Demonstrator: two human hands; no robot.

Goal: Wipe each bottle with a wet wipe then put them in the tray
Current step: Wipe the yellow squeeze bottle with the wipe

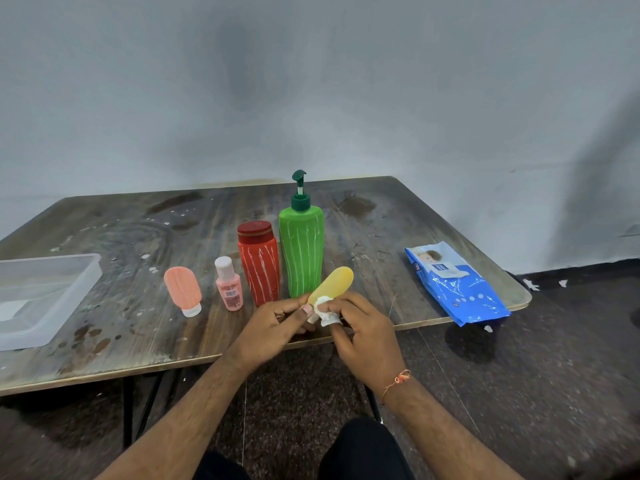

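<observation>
My left hand (273,329) grips the lower end of a small yellow bottle (334,282), which tilts up and to the right above the table's front edge. My right hand (363,327) pinches a crumpled white wet wipe (325,311) against the bottle's lower part. On the table stand a green pump bottle (302,251), a red bottle with a red cap (259,265), a small pink bottle with a white cap (228,284) and an orange-pink tube on its white cap (183,289). A clear plastic tray (79,271) sits at the left edge.
A blue pack of wet wipes (457,285) lies at the table's right front corner. The worn wooden table (138,230) stands against a grey wall. Dark floor and my knees show below the front edge.
</observation>
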